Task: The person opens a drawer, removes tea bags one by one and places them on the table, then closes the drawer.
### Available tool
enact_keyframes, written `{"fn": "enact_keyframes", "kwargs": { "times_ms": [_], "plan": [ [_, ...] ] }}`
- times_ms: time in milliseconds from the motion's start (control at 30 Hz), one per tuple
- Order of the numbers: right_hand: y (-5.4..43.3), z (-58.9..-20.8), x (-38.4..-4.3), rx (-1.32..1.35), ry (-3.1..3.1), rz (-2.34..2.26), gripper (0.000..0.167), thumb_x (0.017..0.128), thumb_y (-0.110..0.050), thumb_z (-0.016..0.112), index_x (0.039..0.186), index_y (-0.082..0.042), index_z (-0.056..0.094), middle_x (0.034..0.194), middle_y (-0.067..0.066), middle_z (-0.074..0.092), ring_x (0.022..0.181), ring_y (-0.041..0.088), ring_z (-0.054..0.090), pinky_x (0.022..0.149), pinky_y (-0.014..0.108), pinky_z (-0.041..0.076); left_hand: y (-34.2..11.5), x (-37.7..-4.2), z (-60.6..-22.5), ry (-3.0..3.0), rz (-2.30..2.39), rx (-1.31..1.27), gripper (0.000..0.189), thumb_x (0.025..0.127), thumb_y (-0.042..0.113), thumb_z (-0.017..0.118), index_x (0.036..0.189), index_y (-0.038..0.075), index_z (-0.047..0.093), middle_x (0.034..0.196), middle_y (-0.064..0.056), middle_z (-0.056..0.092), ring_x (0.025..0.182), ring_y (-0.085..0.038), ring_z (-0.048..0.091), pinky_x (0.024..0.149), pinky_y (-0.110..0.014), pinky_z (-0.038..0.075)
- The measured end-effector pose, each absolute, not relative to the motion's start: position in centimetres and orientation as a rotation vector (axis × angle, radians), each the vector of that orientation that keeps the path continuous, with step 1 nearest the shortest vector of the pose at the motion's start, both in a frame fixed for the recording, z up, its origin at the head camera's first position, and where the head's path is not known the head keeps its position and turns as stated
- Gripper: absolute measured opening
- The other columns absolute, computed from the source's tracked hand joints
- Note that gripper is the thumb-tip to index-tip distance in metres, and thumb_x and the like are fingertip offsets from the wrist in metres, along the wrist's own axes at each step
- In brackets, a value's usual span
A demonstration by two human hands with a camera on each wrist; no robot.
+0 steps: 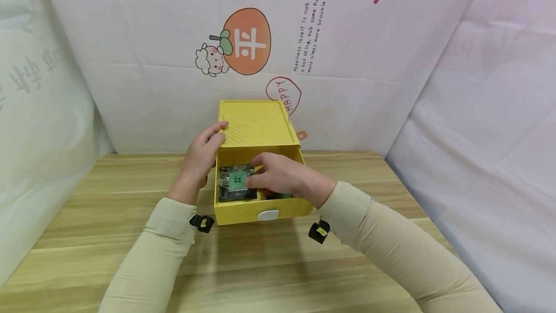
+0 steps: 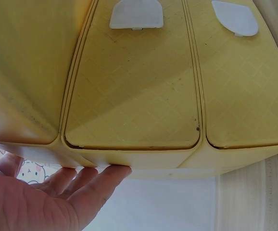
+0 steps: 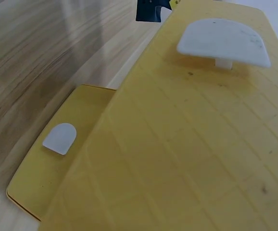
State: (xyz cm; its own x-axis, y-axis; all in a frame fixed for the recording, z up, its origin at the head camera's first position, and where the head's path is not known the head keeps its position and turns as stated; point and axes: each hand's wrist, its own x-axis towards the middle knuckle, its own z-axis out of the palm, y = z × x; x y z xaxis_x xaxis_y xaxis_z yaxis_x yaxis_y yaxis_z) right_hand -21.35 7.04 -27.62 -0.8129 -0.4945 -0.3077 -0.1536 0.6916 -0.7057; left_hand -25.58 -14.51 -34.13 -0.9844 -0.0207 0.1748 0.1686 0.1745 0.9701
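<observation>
A yellow drawer cabinet (image 1: 256, 122) stands on the table with its top drawer (image 1: 243, 213) pulled out. On its left upper edge rests my left hand (image 1: 201, 156), and the left wrist view shows straight fingers (image 2: 98, 190) along the side wall. Inside the drawer, my right hand (image 1: 282, 175) holds the right edge of a black square packet with a green label (image 1: 237, 181). Its thumb lies over the packet's face; the other fingers are partly hidden. Something red and green (image 1: 278, 195) shows beneath that hand. The right wrist view shows no hand, only drawer fronts.
Lower drawers with white tab handles (image 2: 235, 18) sit shut below the pulled-out one. The wooden table (image 1: 260, 269) spreads around the cabinet. A printed white cloth (image 1: 347, 52) hangs close behind it, with white sheets (image 1: 486, 134) at both sides.
</observation>
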Motion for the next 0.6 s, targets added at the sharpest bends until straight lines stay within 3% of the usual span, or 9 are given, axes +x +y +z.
{"fn": "enact_keyframes", "kwargs": {
  "times_ms": [167,333,600],
  "plan": [
    [7.03,-27.78,-21.43,-0.497,2.440,-0.947,0.062,0.102,-0.028,0.068,0.156,-0.006,0.044,0.135,0.009,0.065,0.099,0.017,0.069,0.095,0.037,0.056,-14.52,-25.56,-34.12,-2.299,-1.927,-0.159,0.048,0.107,0.039,0.045,0.154,0.032,0.052,0.162,0.004,0.044,0.046,-0.011,0.026,0.048,-0.028,0.032],
    [7.11,-27.87,-21.39,-0.499,2.430,-0.973,0.057,0.102,-0.028,0.068,0.152,-0.009,0.048,0.132,0.008,0.065,0.094,0.020,0.068,0.089,0.037,0.056,-14.53,-25.54,-34.14,-2.304,-1.924,-0.166,0.049,0.107,0.039,0.045,0.155,0.032,0.052,0.162,0.004,0.043,0.046,-0.011,0.025,0.048,-0.028,0.032],
    [7.29,-27.87,-21.27,-0.553,2.406,-0.980,0.045,0.103,-0.026,0.066,0.145,-0.010,0.058,0.118,0.005,0.069,0.089,0.021,0.066,0.084,0.034,0.055,-14.60,-25.60,-34.24,-2.294,-1.926,-0.167,0.049,0.107,0.039,0.045,0.155,0.031,0.052,0.161,0.003,0.045,0.046,-0.010,0.026,0.048,-0.027,0.032]
  ]
}}
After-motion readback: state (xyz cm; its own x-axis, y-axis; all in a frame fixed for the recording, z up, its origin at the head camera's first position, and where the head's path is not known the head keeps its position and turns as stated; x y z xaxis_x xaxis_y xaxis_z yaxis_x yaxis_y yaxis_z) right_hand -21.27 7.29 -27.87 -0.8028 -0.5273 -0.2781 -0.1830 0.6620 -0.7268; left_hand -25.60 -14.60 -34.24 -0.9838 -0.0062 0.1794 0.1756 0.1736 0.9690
